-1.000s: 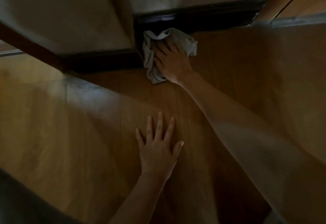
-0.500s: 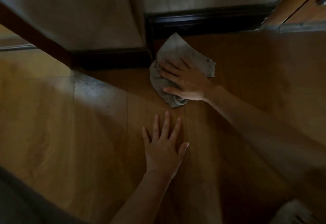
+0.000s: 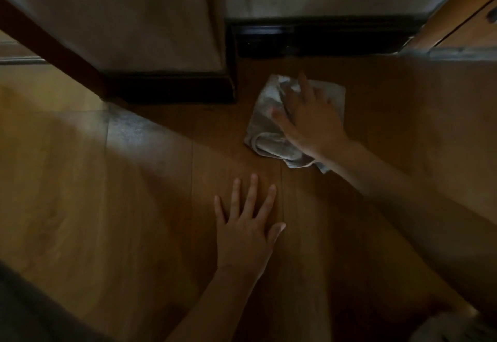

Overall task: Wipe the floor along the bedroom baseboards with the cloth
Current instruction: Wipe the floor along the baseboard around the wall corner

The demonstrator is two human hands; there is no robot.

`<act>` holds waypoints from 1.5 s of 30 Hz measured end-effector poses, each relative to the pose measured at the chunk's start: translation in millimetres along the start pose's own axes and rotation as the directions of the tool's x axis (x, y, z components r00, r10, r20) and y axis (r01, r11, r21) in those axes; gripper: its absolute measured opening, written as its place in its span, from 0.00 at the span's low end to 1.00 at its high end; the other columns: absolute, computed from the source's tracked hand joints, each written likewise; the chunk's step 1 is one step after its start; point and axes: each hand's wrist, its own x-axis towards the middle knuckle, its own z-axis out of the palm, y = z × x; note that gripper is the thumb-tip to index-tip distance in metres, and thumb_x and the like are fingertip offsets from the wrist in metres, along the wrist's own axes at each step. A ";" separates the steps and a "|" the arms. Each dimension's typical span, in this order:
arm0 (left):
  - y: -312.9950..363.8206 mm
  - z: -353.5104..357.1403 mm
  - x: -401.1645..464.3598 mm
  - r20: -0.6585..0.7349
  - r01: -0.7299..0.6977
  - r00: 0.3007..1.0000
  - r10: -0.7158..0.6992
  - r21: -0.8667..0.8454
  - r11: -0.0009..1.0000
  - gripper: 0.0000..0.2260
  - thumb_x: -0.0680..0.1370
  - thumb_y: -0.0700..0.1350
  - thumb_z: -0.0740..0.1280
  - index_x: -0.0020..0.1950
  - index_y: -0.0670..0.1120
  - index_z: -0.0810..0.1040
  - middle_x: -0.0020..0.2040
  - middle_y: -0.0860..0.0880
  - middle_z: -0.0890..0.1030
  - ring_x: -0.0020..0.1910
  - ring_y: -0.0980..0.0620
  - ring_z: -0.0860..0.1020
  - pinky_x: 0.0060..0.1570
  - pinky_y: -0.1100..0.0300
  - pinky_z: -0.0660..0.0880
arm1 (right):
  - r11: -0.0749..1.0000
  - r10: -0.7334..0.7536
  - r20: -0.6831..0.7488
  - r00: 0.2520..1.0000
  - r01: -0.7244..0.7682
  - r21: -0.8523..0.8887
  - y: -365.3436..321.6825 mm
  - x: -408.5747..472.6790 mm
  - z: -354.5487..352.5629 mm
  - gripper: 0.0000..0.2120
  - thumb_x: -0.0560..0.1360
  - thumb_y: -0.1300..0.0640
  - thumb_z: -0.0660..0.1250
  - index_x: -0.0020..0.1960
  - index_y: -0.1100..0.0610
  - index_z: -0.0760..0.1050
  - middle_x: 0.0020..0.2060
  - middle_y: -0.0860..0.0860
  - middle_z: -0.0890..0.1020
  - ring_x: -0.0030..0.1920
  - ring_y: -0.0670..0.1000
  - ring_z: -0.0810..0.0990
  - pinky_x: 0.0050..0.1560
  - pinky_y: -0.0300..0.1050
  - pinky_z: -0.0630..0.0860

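Grey cloth [image 3: 271, 126] has slid back from baseboard [image 3: 317, 40] corner under flat, spread right hand [image 3: 313, 121], left hand [image 3: 247, 223] flat on floor [image 3: 134, 207], so corner's prob. done.

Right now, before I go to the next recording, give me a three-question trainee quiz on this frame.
1. True or false: the left hand lies flat on the wooden floor and holds nothing.
2. What does the right hand press on?
A. the cloth
B. a sponge
C. a brush
3. Fill in: the cloth lies on the floor, clear of the dark ____ under the wall.

Key:
1. true
2. A
3. baseboard
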 end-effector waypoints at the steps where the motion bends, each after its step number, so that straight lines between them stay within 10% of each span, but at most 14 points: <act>1: 0.1 -0.5 -0.2 0.001 -0.002 1.000 0.002 -0.002 1.000 0.29 0.77 0.66 0.51 0.77 0.58 0.58 0.79 0.49 0.57 0.78 0.43 0.53 0.70 0.36 0.48 | 0.989 -0.149 -0.036 0.988 0.149 -0.008 7.0 0.7 -2.1 0.31 0.79 0.36 0.46 0.77 0.50 0.59 0.78 0.57 0.54 0.75 0.62 0.57 0.70 0.64 0.59; 5: 0.0 -2.0 0.0 0.016 -0.002 1.000 0.002 0.001 1.000 0.29 0.77 0.66 0.52 0.77 0.58 0.59 0.79 0.49 0.58 0.78 0.42 0.54 0.70 0.36 0.49 | 0.795 -0.567 0.122 0.815 0.580 -0.178 37.5 -0.2 23.9 0.29 0.82 0.39 0.41 0.78 0.52 0.57 0.78 0.55 0.54 0.78 0.57 0.49 0.73 0.66 0.52; 14: -1.1 -1.0 0.3 0.012 -0.012 1.000 0.012 0.034 0.999 0.30 0.78 0.67 0.50 0.78 0.58 0.58 0.79 0.49 0.57 0.78 0.42 0.53 0.70 0.36 0.49 | 0.904 -0.424 0.124 0.897 0.427 0.006 -1.5 80.2 24.8 0.29 0.80 0.40 0.55 0.75 0.54 0.62 0.76 0.55 0.60 0.77 0.56 0.53 0.76 0.55 0.44; 23: -0.9 -0.2 -0.1 0.025 -0.011 1.000 0.010 0.047 0.999 0.29 0.79 0.66 0.49 0.78 0.56 0.57 0.79 0.47 0.56 0.78 0.42 0.54 0.69 0.35 0.53 | 0.957 -0.272 0.074 0.959 0.278 -0.087 19.0 9.1 37.0 0.29 0.80 0.39 0.39 0.78 0.46 0.53 0.78 0.54 0.52 0.78 0.59 0.48 0.75 0.60 0.47; 31: -1.2 1.9 -0.3 0.026 -0.014 1.000 0.012 0.071 0.997 0.29 0.79 0.66 0.47 0.79 0.57 0.55 0.79 0.48 0.54 0.78 0.42 0.52 0.70 0.35 0.51 | 0.835 -0.503 0.176 0.846 0.528 -0.154 15.6 85.8 23.1 0.32 0.80 0.40 0.40 0.78 0.56 0.53 0.77 0.56 0.57 0.77 0.59 0.53 0.75 0.54 0.47; 36: -1.7 1.3 1.1 0.034 -0.008 0.999 0.006 0.061 0.998 0.29 0.79 0.67 0.46 0.79 0.58 0.54 0.79 0.48 0.55 0.78 0.42 0.52 0.70 0.35 0.53 | 0.632 -0.716 0.301 0.630 0.768 -0.107 32.1 63.2 26.0 0.32 0.81 0.39 0.38 0.79 0.55 0.50 0.78 0.56 0.54 0.78 0.58 0.50 0.76 0.55 0.45; 40: -2.8 1.5 -0.5 0.027 -0.013 1.000 0.012 0.066 0.998 0.29 0.79 0.67 0.46 0.79 0.57 0.53 0.80 0.48 0.54 0.78 0.42 0.52 0.70 0.36 0.51 | 0.792 -0.571 0.222 0.790 0.601 -0.103 19.3 92.2 11.4 0.34 0.80 0.38 0.38 0.79 0.58 0.50 0.78 0.58 0.53 0.78 0.56 0.49 0.76 0.54 0.44; 45: -1.1 0.1 0.7 0.025 -0.009 1.000 0.007 0.061 0.998 0.30 0.79 0.67 0.47 0.79 0.57 0.53 0.80 0.48 0.54 0.78 0.43 0.52 0.70 0.36 0.51 | 0.678 -0.682 0.285 0.673 0.729 -0.097 30.0 88.0 8.9 0.36 0.79 0.36 0.41 0.79 0.58 0.48 0.78 0.57 0.52 0.78 0.55 0.48 0.75 0.49 0.41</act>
